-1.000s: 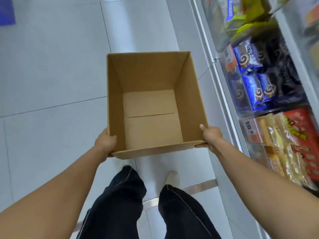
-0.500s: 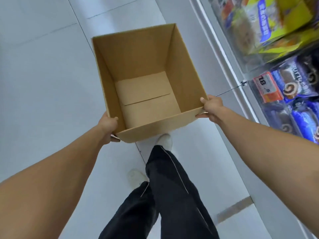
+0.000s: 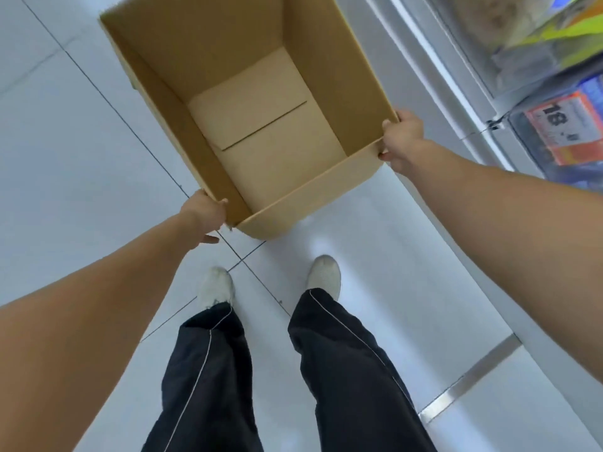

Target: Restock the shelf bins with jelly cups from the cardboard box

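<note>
Hands grip an open cardboard box (image 3: 261,132) over a white tiled floor (image 3: 65,141): left hand (image 3: 207,215) curled on its near left corner, right hand (image 3: 403,140) clasping the near right corner. Shelf bins (image 3: 535,76) stand just beyond the right hand.
</note>
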